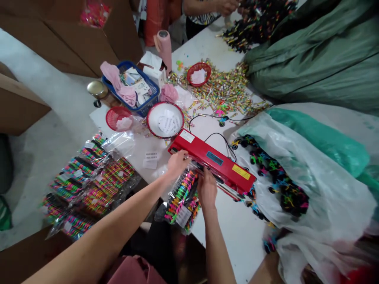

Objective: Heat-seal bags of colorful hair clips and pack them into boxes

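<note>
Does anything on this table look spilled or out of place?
Possibly. Small colorful tubes lie scattered loose around the upper red basket, as if spilled. A blue toy bike lies by the black cord, apart from the pile by the white plastic bag.

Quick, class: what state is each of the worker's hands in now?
Left hand: fingers bent at the red machine's front; grip unclear.
Right hand: fingers bent beside the filled bag; grip unclear.

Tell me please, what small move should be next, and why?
Perhaps flatten the far end of the clear plastic bag of multicoloured pieces against the long, red, boxy machine: left grip and right grip flank that end at the machine's front edge.
</note>
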### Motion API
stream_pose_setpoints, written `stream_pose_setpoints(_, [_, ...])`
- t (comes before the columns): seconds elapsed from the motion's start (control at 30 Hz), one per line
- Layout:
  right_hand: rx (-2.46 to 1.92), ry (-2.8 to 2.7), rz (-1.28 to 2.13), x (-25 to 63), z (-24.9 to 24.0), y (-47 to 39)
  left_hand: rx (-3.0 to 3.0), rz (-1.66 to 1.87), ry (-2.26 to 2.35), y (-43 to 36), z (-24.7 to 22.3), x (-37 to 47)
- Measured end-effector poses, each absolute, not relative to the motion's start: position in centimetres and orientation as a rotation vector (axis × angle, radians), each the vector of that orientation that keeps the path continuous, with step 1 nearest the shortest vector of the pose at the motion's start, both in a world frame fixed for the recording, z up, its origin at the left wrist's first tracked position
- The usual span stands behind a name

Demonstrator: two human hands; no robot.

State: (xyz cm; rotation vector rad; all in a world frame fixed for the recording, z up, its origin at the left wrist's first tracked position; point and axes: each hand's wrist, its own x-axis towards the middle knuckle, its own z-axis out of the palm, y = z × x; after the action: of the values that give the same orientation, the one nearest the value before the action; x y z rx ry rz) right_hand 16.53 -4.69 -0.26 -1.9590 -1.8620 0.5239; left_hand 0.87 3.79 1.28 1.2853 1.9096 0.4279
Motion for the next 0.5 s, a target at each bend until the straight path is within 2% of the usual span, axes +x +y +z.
stream_pose_setpoints(0.1, [-1.976,-2.182,0.389,15.7,-0.9,-4.1,1.49,-0.095,1.918,6.6,1.8,1.5])
stream_pose_setpoints(0.2, [-1.938,-2.336,0.305,15.6,-1.4,-4.5,1.55,-0.321,1.864,8.1,1.9,2.5])
stream_pose_setpoints(0.5, [-1.91,-2.358,0.294,16.0,-1.6,-4.8,1.718,-0.229,1.655,7.9,3.1,3.8])
